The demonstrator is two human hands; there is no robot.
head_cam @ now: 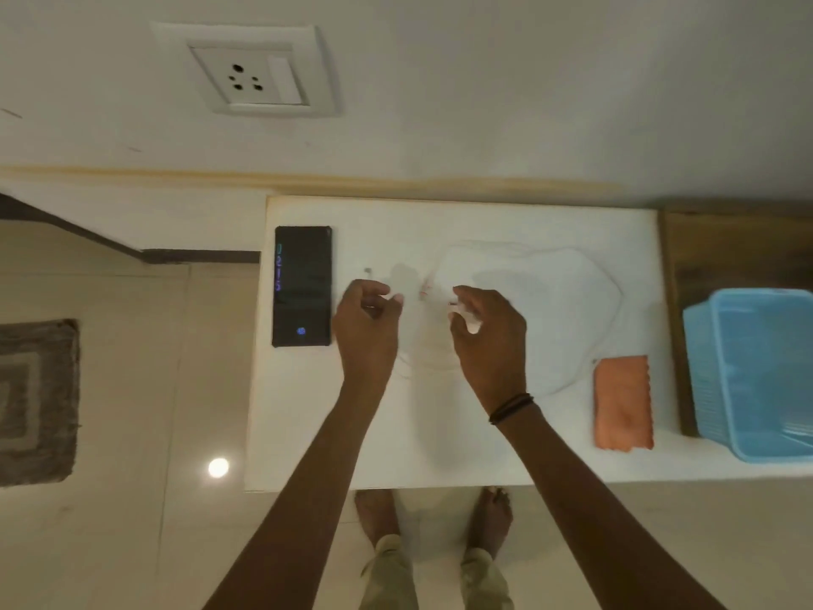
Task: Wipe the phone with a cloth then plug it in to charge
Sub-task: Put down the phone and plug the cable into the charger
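Observation:
A black phone [302,286] lies face up at the left end of the white table [440,451], its screen lit. My left hand [367,321] hovers just right of the phone, fingers pinched on a thin white charger cable [413,369] whose connector tip [368,271] pokes out above the hand. My right hand [488,336] is closed around the white charger adapter [473,322]. The cable loops on the table between and below both hands. A folded orange cloth [622,402] lies untouched at the table's right side.
A white wall socket with a switch [253,77] sits on the wall above the table's left end. A light blue plastic basket [756,372] stands on a wooden surface to the right. A grey mat [37,400] lies on the tiled floor at left.

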